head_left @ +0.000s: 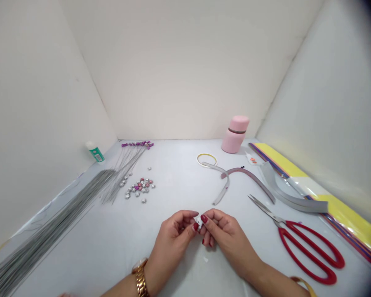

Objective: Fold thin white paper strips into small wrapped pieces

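Note:
Near the front middle of the table, my left hand (177, 232) and my right hand (224, 231) meet around a small silvery-white folded paper star (199, 221). Thumbs and fingertips of both hands pinch it from either side, covering much of it. A tiny pale paper scrap (205, 259) lies on the table just below the hands. Off to the left of my hands is a pile of small folded paper stars (142, 186) in silver, pink and purple.
Long thin wires (49, 227) stretch along the left, near purple-tipped stems (137, 144) and a glue stick (95, 152). On the right are red-handled scissors (309, 247), paper strips (250, 177), a tape ring (207, 160), a pink flask (235, 135) and coloured sheets (343, 206).

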Available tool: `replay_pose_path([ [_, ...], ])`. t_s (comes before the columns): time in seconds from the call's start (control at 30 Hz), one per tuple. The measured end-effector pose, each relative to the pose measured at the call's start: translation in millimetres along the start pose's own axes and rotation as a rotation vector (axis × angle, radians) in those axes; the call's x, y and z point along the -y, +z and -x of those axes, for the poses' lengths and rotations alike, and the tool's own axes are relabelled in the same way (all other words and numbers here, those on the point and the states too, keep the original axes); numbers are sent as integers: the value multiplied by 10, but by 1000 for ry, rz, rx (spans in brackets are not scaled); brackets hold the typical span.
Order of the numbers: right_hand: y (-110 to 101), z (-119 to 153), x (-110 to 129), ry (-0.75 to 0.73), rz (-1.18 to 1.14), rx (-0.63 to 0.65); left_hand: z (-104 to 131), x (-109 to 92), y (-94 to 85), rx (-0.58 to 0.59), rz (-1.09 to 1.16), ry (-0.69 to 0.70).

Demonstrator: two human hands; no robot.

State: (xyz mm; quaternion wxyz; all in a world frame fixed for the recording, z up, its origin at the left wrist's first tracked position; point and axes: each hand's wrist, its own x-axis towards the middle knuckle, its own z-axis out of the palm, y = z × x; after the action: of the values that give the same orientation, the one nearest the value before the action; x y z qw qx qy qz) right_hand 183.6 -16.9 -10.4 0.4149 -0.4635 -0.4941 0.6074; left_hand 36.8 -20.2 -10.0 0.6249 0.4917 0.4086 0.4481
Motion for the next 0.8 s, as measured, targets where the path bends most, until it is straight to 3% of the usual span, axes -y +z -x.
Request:
replay_pose_path([
  [0.17, 7, -6, -3, 18, -19, 5, -14, 33, 3, 0, 4, 4],
  [0.8, 27, -16, 9, 55, -85, -41, 82, -53, 29, -138, -466, 142],
])
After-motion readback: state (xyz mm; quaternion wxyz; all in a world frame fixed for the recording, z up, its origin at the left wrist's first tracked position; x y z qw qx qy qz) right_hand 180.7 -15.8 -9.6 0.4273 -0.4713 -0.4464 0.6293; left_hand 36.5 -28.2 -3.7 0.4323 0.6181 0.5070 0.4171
